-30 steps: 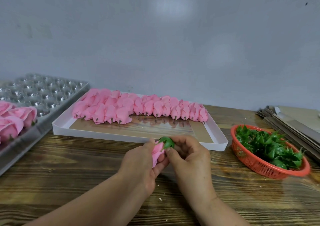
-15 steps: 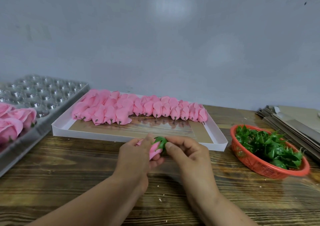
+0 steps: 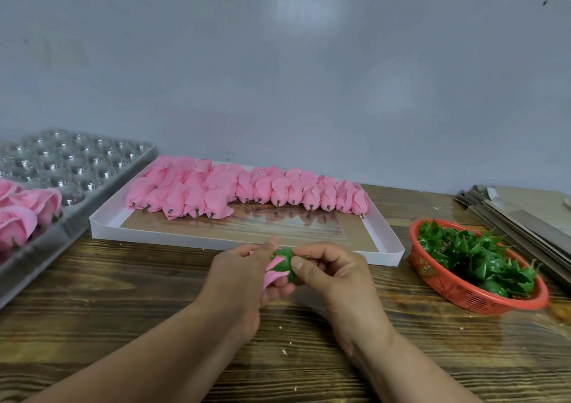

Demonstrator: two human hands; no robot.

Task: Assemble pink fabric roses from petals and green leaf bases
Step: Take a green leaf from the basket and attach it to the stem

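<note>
Both hands meet above the wooden table in front of the white tray. My left hand point(image 3: 244, 266) grips a pink rose bud point(image 3: 273, 271), most of it hidden in the palm. My right hand point(image 3: 327, 268) pinches a green leaf base point(image 3: 285, 262) that sits on the bud's end, thumb pressed on it. The white tray point(image 3: 386, 248) holds a row of several pink petal buds point(image 3: 247, 190) with short stems. A red basket point(image 3: 448, 285) at the right holds several green leaf bases point(image 3: 472, 252).
A clear plastic cup tray point(image 3: 71, 167) at the left carries finished pink roses point(image 3: 21, 211). Flat cardboard sheets point(image 3: 519, 214) are stacked at the far right. A grey wall stands behind the table. Small crumbs lie on the wood near my wrists.
Both hands have shifted slightly left and away from me. The green leaf base now sits further down over the bud's end, and my left hand covers more of the pink bud.
</note>
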